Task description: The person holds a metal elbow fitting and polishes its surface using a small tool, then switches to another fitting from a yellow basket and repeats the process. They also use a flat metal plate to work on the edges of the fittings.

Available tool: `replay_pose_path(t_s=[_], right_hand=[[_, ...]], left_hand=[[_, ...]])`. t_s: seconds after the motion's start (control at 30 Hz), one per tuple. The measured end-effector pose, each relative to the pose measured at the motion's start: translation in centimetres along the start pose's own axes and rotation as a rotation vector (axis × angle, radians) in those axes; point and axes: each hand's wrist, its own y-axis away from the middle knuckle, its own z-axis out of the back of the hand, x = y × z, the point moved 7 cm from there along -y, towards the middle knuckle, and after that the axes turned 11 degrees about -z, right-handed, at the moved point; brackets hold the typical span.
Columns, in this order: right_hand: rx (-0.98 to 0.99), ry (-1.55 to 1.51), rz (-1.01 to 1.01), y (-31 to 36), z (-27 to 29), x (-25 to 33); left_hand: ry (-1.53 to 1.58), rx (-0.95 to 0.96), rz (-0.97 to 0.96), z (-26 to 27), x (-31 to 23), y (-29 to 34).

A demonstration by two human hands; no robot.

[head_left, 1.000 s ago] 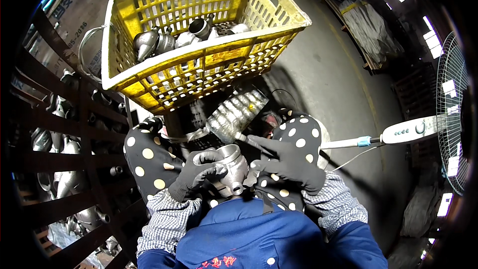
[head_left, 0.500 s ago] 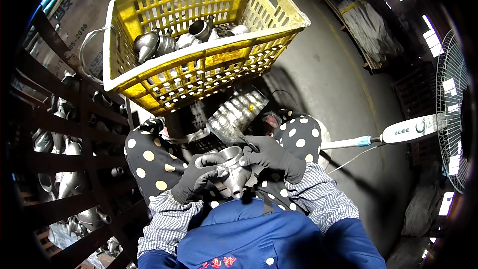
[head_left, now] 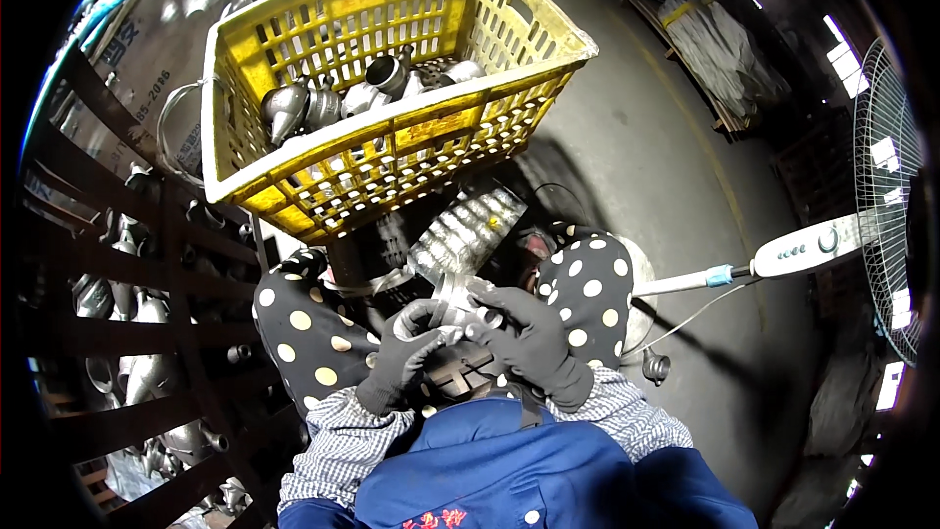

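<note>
A grey metal casting, a funnel-shaped pipe fitting (head_left: 452,302), is held above my lap between both gloved hands. My left hand (head_left: 401,351) curls round its left side, thumb and fingers bent against the metal. From the right, my right hand (head_left: 537,338) grips it, fingers over the top and near the narrow round end. Part of the fitting is hidden behind my fingers. Below it, between my knees, lies a dark brownish block (head_left: 460,372). Just beyond the fitting is a crumpled silvery ribbed sheet (head_left: 468,230).
A yellow plastic crate (head_left: 392,142) ahead holds several metal castings (head_left: 304,108). At the left, a dark slatted rack (head_left: 181,333) contains more castings. A standing fan (head_left: 803,247) is at the right, its cable on the floor. A small metal fitting (head_left: 656,366) lies beside my right sleeve.
The fitting has turned in my hands: its narrow end pointed toward my body and now points right. Both hands have shifted round it. A small fitting on the floor has come into view.
</note>
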Motion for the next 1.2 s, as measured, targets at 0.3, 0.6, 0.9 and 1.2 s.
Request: replay_pose_path(t_s=[0.3,0.6,0.9,1.2], right_hand=[[0.108,0.029,0.050,0.1,0.4,1.8],[-0.042,-0.134,-0.012,-0.1,1.5,1.5],[-0.195,-0.399,-0.284,-0.7,1.6,1.7],[0.139,-0.230,-0.266,0.6,-4.2,2.5]], left_hand=[[-0.768,0.341,-0.415,-3.9,-3.9,-0.4],[-0.809,0.198,-0.642,-3.6,-4.9,0.2],[0.551,-0.434,0.183,0.2,3.4,0.5],[1.428,0.001,0.148,-0.4,3.5,-1.1]])
